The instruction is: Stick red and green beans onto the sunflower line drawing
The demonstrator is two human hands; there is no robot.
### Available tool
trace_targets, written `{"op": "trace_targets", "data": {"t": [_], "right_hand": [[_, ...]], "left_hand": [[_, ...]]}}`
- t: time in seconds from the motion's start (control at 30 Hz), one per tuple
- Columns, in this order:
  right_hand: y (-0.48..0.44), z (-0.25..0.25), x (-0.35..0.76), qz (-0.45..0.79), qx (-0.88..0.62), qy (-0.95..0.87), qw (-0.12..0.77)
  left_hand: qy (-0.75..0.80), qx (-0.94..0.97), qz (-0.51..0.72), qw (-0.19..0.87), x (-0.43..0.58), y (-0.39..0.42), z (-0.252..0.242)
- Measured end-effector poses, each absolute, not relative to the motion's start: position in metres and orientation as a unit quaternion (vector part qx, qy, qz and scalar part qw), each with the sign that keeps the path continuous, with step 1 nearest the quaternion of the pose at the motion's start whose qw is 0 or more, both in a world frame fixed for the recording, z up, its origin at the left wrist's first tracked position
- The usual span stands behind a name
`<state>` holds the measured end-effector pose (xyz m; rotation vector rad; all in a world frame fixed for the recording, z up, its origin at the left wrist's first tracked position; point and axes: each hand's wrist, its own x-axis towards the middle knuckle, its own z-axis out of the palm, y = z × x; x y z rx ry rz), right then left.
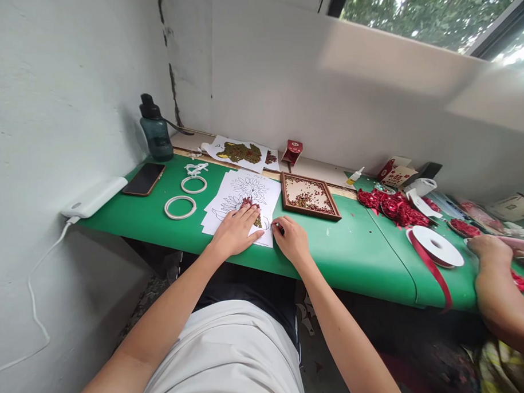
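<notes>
My left hand [235, 230] lies flat, fingers stretched out, on a sheet of paper with a line drawing of flowers [260, 188]. Its fingertips rest on a patch of small red and brownish-green beads [257, 221] on that drawing and hide part of it. At the sheet's right edge, my right hand [291, 237] is closed, thumb and fingers curled together; whatever they hold, if anything, is too small to make out. Just beyond it stands a brown-framed tray [288, 206] with loose red and green beads [311, 200] scattered inside.
White tape rolls [180, 207], a phone [144, 179] and a dark bottle [156, 131] stand left. Behind lies a bead-covered picture [242, 152] beside a small red box [293, 151]. Rightward are a glue bottle [356, 176], a ribbon spool [438, 245], red decorations [397, 209] and another person's arm [499, 274].
</notes>
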<state>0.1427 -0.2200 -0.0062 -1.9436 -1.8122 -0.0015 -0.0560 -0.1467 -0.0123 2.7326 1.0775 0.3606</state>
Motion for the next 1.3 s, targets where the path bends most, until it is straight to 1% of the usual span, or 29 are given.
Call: {"op": "trace_targets", "data": {"t": [0.33, 1.3], "right_hand": [[-0.2215, -0.0056, 0.1418, 0.000, -0.709, -0.662, 0.243], [-0.2229, -0.0053, 0.1415, 0.002, -0.708, -0.666, 0.235]], "left_hand": [[0.320, 0.934, 0.138, 0.075, -0.0603, -0.1487, -0.0096], [0.314, 0.934, 0.152, 0.081, -0.0618, -0.1510, -0.0050]]}}
